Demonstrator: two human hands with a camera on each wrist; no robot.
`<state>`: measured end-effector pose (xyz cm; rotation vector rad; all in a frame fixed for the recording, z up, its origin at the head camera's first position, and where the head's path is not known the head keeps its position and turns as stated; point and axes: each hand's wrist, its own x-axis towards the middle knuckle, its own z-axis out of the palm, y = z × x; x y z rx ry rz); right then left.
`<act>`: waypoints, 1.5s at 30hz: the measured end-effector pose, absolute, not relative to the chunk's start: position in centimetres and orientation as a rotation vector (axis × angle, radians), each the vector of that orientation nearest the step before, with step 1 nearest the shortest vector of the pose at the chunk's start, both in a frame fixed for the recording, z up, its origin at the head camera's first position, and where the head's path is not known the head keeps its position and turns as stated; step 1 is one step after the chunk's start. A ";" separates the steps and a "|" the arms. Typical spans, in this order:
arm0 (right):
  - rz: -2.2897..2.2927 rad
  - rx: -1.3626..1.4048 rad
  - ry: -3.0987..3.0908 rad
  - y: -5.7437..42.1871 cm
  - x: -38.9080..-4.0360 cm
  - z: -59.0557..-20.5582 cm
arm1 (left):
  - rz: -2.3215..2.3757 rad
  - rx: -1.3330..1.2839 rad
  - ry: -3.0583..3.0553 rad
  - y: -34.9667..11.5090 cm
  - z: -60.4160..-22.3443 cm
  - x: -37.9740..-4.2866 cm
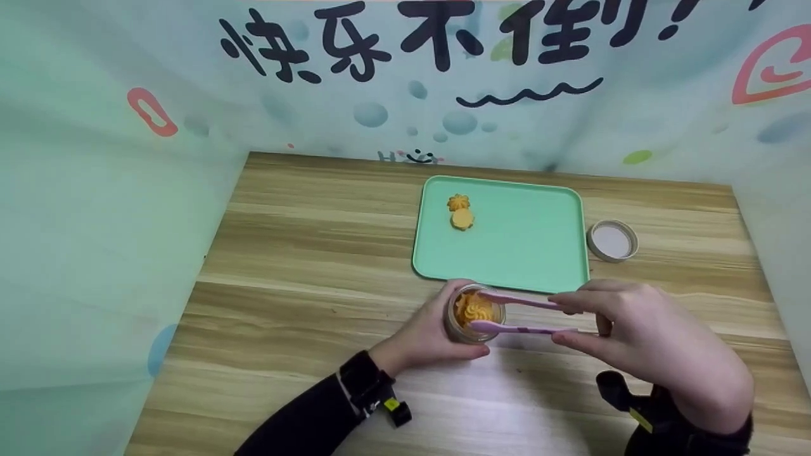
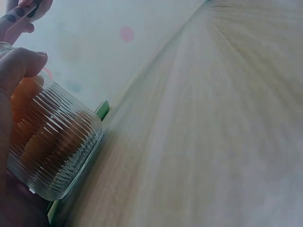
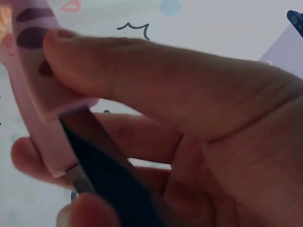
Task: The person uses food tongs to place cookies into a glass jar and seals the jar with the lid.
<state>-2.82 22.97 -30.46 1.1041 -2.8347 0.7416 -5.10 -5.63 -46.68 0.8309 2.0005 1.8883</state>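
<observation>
A ribbed clear jar (image 2: 57, 137) with several orange-yellow cookies (image 1: 476, 308) inside is gripped by my left hand (image 1: 431, 329), thumb on the near side and fingers round the far side. Pink tongs (image 1: 529, 329) are pinched between the thumb and fingers of my right hand (image 1: 646, 323). Their two tips reach into the jar's mouth, one at each side of the top cookie; whether they touch it I cannot tell. In the right wrist view the pink tongs (image 3: 40, 85) show dark spots and a metal strip behind the pink part.
Behind the jar lies a mint-green tray (image 1: 526, 234) carrying two cookies (image 1: 462, 219) near its left side. A round jar lid (image 1: 613, 240) sits on the wooden table (image 1: 298, 253) right of the tray. A printed cloth (image 1: 355, 120) hangs along the back and sides.
</observation>
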 end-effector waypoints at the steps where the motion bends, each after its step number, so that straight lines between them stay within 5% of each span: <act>1: 0.751 1.099 -2.836 23.0 -2.8 -30.5 | 1.887 0.823 2.001 -5.6 -46.7 -5.1; 24: 0.779 1.097 -2.820 23.0 -3.0 -30.5 | 1.867 0.867 2.025 -5.6 -47.0 -5.2; 33: 0.724 1.045 -2.660 22.2 -3.1 -30.1 | 1.849 0.811 2.048 -5.3 -50.1 -5.9; 45: 0.797 0.794 -2.551 20.5 -7.0 -32.9 | 1.843 0.833 2.096 -5.2 -50.4 -5.9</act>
